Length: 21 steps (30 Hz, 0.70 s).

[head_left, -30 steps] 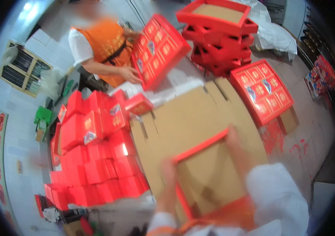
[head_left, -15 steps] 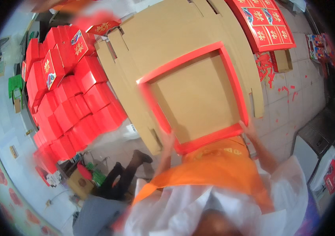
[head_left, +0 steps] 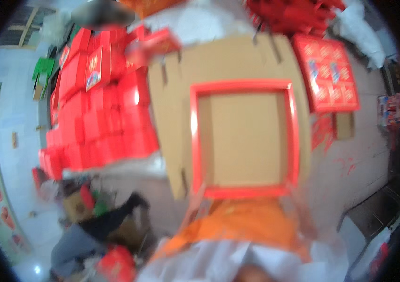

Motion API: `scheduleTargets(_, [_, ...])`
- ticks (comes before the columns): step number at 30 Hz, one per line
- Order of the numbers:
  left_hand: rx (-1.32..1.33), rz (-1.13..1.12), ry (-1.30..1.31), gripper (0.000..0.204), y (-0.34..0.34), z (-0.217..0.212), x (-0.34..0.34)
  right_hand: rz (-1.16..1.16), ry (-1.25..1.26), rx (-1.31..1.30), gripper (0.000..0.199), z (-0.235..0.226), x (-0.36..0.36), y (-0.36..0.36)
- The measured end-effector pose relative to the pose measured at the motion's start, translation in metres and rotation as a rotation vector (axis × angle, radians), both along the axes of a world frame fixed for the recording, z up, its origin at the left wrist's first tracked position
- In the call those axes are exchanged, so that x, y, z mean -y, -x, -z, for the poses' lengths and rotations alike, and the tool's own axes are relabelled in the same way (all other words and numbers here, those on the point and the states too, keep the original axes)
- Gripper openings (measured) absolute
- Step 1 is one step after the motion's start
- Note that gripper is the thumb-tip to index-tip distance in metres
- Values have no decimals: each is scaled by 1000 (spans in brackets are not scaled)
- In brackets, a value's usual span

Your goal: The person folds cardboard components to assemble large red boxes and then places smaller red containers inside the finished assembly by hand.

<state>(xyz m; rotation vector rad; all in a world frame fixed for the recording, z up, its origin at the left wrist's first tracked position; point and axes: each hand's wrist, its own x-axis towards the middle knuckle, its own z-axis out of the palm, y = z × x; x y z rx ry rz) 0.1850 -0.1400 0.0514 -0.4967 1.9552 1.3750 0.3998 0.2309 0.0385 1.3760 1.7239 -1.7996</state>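
A shallow open box (head_left: 242,191) with red walls and a brown inside lies in front of me, squared up toward my body. It sits over flat brown cardboard (head_left: 174,110) with slots along its edges. My left hand (head_left: 197,201) grips the box at its near left corner, and my right hand (head_left: 297,199) grips the near right corner. Both hands are blurred, with most fingers hidden by the rim. The box's near wall touches or almost touches my orange apron (head_left: 242,216).
Red boxes (head_left: 101,113) are piled high at the left. Printed red box panels (head_left: 329,75) lie at the right, beside a small brown box (head_left: 344,125) and red scraps. A person in dark clothes (head_left: 80,244) is low at the left; another person (head_left: 155,5) is at the far side.
The box has turned from a slant to nearly straight in front of me, with both hands staying at its near corners. The view has shifted too.
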Motion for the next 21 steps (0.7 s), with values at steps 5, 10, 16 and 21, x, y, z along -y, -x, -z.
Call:
scheduleTargets(5, [-124, 182, -214, 51, 56, -11, -92, 697, 201, -415, 48, 8, -11, -41])
scheduleTargets(10, [-467, 385, -17, 53, 117, 14, -186, 957, 103, -630, 31, -65, -56, 5])
scheduleTargets(16, [-1093, 645, 684, 56, 156, 114, -258, 837, -122, -863, 27, -154, -158, 100])
scheduleTargets(21, [-1037, 667, 683, 52, 155, 104, -261, 695, 16, -1030, 42, -195, -311, 204])
